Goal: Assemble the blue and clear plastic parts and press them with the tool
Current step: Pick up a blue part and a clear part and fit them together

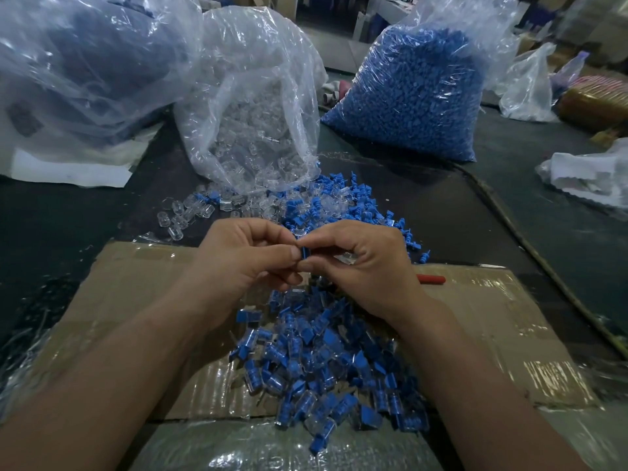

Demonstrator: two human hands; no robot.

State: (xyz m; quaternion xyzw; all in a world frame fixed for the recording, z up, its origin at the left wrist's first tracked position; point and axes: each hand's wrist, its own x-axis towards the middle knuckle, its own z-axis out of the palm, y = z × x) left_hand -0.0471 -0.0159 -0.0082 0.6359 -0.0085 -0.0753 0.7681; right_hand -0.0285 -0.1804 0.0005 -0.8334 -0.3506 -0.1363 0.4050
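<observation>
My left hand (244,256) and my right hand (360,263) meet at the centre, fingertips together on a small blue part (304,253). A clear plastic piece (345,258) shows inside my right hand's curled fingers. Below the hands a pile of joined blue-and-clear pieces (326,362) lies on taped cardboard (142,300). Loose blue parts (356,205) and clear parts (190,212) are scattered beyond the hands. A red tool handle (431,279) pokes out from behind my right hand.
A clear bag of clear parts (251,113) lies open towards me. A bag full of blue parts (414,93) stands at the back right, a large crumpled bag (78,62) at the back left. A cable (530,246) crosses the dark table on the right.
</observation>
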